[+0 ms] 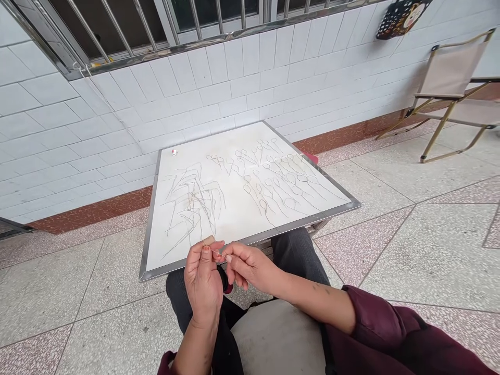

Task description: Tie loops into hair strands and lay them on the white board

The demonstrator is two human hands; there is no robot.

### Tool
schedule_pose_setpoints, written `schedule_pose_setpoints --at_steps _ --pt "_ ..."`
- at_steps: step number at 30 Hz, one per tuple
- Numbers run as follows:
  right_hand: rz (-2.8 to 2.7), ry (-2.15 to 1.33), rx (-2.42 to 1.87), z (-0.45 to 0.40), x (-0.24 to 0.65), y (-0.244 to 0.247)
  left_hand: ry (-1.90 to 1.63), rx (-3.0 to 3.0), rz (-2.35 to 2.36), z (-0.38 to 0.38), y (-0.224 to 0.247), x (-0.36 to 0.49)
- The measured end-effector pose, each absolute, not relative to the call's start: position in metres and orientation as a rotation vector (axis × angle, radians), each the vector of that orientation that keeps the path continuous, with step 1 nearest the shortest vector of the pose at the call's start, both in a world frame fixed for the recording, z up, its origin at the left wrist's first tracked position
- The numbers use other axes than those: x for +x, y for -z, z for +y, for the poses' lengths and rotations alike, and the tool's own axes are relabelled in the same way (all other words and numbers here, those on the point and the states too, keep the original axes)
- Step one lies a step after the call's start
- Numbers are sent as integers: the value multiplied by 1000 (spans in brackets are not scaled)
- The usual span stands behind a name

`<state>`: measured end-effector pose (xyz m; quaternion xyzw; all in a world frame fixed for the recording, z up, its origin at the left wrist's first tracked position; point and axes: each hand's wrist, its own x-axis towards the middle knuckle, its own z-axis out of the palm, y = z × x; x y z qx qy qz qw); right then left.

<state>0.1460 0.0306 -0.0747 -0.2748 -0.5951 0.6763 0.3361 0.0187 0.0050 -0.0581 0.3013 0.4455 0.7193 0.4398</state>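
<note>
Lower middle of frame: both hands raised at the near edge of the white tabletop (230, 208), fingertips close together. Left hand (205, 284) closed in a pinch, thumb against fingers, with a small beige piece (209, 240) at the fingertips; its exact form is partly hidden. Right hand (250, 265), just beside it, pinches a thin wire (217, 253) between thumb and forefinger, other fingers loosely curled. The wire spans the short gap between the two hands, one end at the left fingertips, the other at the right.

On the tabletop, beyond the hands: bent wires (194, 200) overlap in a loose heap, left of centre in the frame; looped wires (262, 204), each with a round head and a wavy tail, spread from the centre rightward. Small white-and-red object (174, 152) near the tabletop's far left corner. Metal rim around the top.

Upper right of frame: folding chair (449, 78) on the speckled floor; dark perforated basket (390, 23) against the tiled wall (234, 88).
</note>
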Motion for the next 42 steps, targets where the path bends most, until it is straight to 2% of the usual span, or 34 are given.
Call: schedule_pose_setpoints --at_steps 7,34,42 --pt "-1543 -1653 -760 28 144 80 -1814 701 1083 5 60 23" --pt "-1539 -1830 -612 20 148 79 -2002 683 1044 10 54 5" --pt "-1614 -1598 -833 19 148 83 -1954 748 1156 8 58 6"
